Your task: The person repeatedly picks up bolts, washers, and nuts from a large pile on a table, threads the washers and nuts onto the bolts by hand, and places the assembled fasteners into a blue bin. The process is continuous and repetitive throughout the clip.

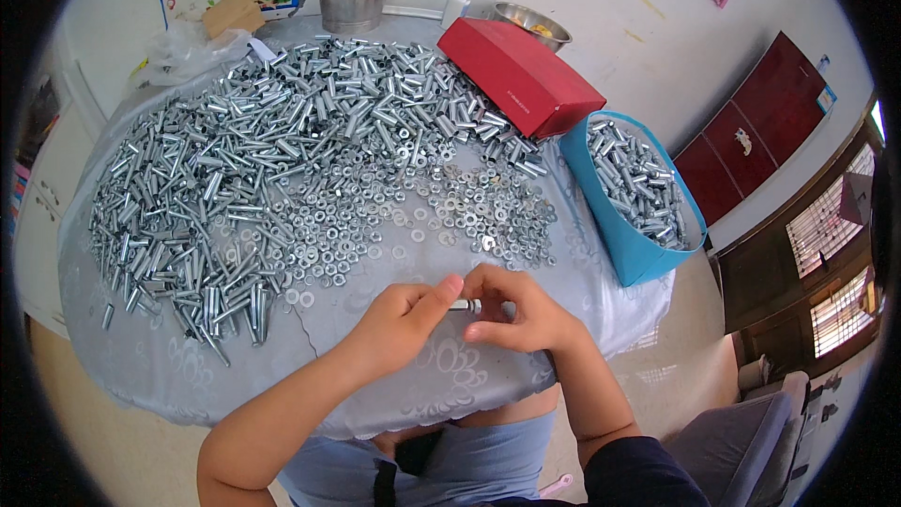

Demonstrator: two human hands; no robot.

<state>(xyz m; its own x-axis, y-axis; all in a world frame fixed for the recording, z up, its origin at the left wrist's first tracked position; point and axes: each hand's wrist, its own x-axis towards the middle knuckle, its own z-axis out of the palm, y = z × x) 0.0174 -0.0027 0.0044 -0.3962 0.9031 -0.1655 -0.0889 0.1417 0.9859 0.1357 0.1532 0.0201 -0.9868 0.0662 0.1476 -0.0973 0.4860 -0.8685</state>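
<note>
Metal fastener (466, 306) | held left of blue bin (648, 266) | gripped by left hand (399, 317) fingers; right hand (526, 312) hold cannot be told | judged: bin nearly filled, loose tubes (282, 122) left of it unfinished

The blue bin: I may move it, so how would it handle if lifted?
The blue bin is probably heavy, being full of metal pieces. Its thin walls look flexible and might sag. With its top open, tilting could spill some.
</note>
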